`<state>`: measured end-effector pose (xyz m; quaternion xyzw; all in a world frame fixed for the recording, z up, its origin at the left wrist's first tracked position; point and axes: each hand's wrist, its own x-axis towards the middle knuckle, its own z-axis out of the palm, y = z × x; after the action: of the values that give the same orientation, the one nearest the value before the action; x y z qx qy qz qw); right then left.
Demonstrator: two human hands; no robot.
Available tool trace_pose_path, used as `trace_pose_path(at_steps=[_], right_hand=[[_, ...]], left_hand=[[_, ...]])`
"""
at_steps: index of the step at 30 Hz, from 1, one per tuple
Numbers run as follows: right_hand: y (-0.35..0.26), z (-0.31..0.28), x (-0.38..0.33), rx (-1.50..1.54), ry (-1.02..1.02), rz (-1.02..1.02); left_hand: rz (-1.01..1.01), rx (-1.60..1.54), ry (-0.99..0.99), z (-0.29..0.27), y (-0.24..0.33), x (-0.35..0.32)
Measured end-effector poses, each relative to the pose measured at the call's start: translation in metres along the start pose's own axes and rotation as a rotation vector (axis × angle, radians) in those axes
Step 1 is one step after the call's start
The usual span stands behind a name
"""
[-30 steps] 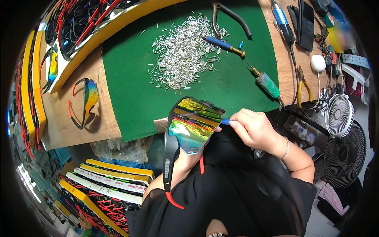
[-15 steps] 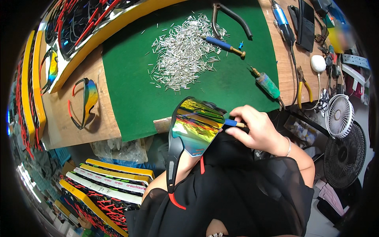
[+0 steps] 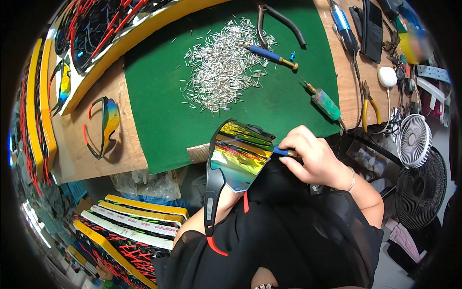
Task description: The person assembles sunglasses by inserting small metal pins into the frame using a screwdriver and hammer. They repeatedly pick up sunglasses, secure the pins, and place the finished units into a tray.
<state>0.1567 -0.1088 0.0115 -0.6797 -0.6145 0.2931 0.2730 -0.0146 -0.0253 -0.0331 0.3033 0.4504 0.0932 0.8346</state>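
Sunglasses (image 3: 240, 156) with a yellow-green mirrored shield lens, black frame and red temple tips are held up near the mat's front edge. My left hand (image 3: 230, 198) supports them from behind; its fingers are hidden by the lens. Pinched between my right thumb and fingers is a slim blue-handled screwdriver (image 3: 283, 151) with a brass end. My right hand (image 3: 308, 153) keeps it against the right edge of the glasses, where the tip is out of sight. Beyond them, a heap of small silver metal pins (image 3: 224, 67) lies on the green mat (image 3: 159, 106).
On the mat lie another blue-handled tool (image 3: 272, 54), dark-handled pliers (image 3: 284, 21) and a green-handled soldering-type tool (image 3: 325, 103). Another pair of sunglasses (image 3: 109, 123) sits left. Yellow-edged trays of glasses (image 3: 103, 62) stand at left; yellow pliers (image 3: 369, 106) and fans (image 3: 415, 139) are right.
My right fingers and the screwdriver have shifted slightly at the edge of the sunglasses. The sunglasses have tilted a little; both hands keep their hold.
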Motion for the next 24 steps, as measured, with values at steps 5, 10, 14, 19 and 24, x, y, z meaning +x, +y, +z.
trace_pose_path(at_steps=[5,10,14,19,24], right_hand=[[-0.003,0.000,0.001,0.067,-0.026,0.033],[0.002,0.001,-0.001,-0.004,0.027,0.019],[-0.003,0.002,0.005,0.063,0.115,0.032],[0.005,0.004,-0.001,0.011,0.018,0.000],[-0.005,0.001,0.004,0.058,0.092,0.040]], left_hand=[[-0.002,-0.137,0.025,-0.004,-0.009,0.005],[0.010,-0.108,0.012,-0.001,-0.006,0.004],[-0.002,-0.092,0.030,0.002,-0.001,-0.002],[-0.007,0.023,0.009,0.005,0.007,-0.003],[0.038,-0.037,0.001,-0.001,-0.003,0.000]])
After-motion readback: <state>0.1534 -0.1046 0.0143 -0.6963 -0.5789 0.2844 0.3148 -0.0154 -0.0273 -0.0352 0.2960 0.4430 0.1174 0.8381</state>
